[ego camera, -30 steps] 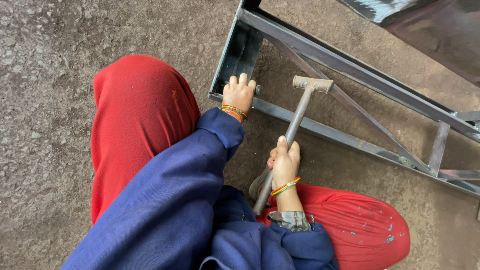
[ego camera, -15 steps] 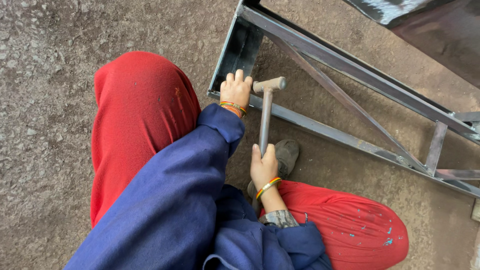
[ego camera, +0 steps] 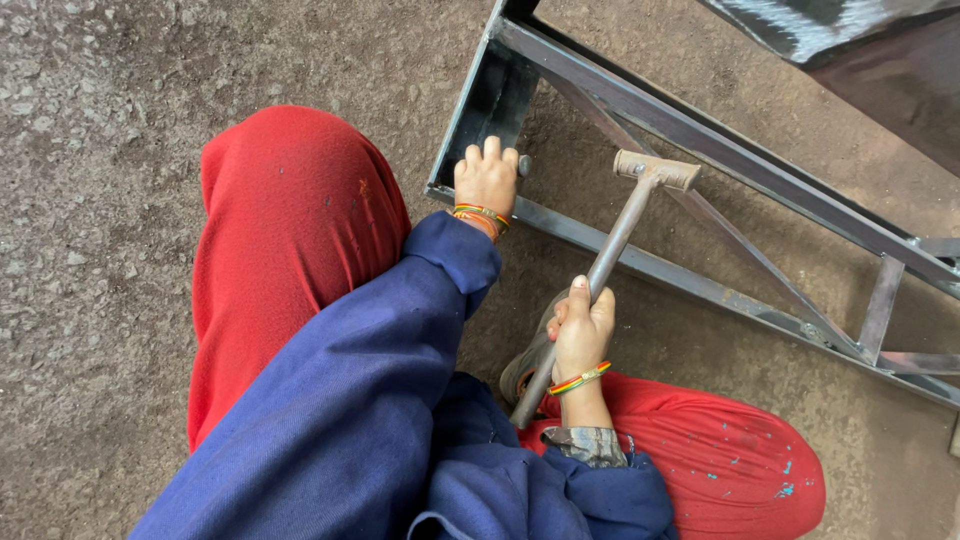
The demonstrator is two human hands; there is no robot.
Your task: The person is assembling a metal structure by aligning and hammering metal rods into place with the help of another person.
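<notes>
Head view: hammer (ego camera: 617,240) over metal frame (ego camera: 700,140)

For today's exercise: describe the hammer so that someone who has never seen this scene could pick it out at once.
Start at the grey metal frame lying on the rough ground. Beside its lower rail, the right hand grips the hammer, its head near the rail. It is the only loose, hand-held piece: a straight metal shaft with a short rusty crosswise head, unlike the frame's fixed bars.

One head-worn view only — it looks steeply down, close over the person's lap, with ground (ego camera: 100,150) at left and a metal frame (ego camera: 700,140) crossing the upper right.
</notes>
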